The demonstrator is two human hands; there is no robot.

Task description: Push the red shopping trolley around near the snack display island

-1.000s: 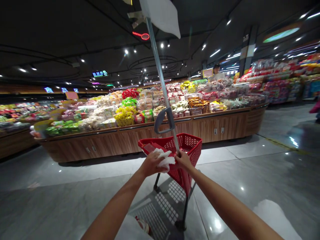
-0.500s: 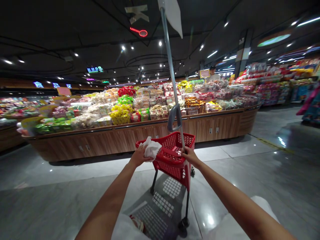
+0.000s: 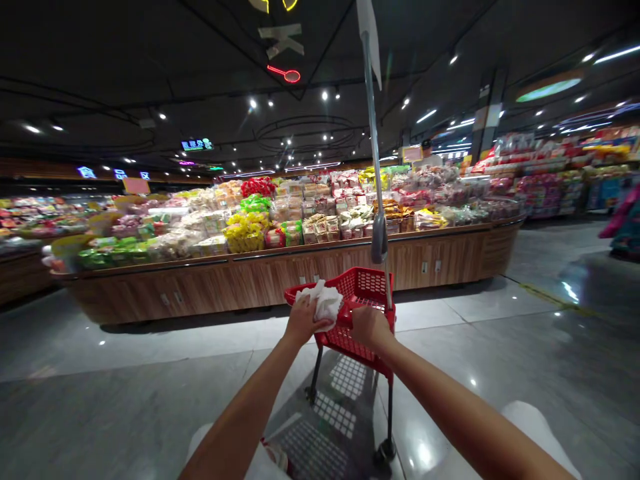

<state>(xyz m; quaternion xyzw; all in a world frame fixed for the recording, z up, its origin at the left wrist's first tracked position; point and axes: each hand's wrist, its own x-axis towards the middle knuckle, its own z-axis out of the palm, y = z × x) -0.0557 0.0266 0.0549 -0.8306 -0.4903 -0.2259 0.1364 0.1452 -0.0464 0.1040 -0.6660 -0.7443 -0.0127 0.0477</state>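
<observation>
A small red basket cart (image 3: 367, 283) on thin dark legs with wheels stands on the floor in front of me. My left hand (image 3: 303, 321) is closed on a crumpled white cloth (image 3: 323, 301), which rests on the cart's near left rim. My right hand (image 3: 368, 327) grips the near rim of the cart, beside a tall grey pole (image 3: 374, 153) with a looped handle that rises from the cart's right side. A white flag (image 3: 369, 30) hangs at the pole's top.
A long wooden display counter (image 3: 260, 273) piled with packaged snacks runs across behind the cart. More stocked shelves (image 3: 550, 177) stand at the right and far left. Glossy grey floor tiles (image 3: 500, 333) surround the cart. Something pink (image 3: 620, 213) is at the right edge.
The cart has turned so the pole now stands nearly upright. My left hand with the cloth moved along the near rim. My right hand shifted from the pole's base onto the rim.
</observation>
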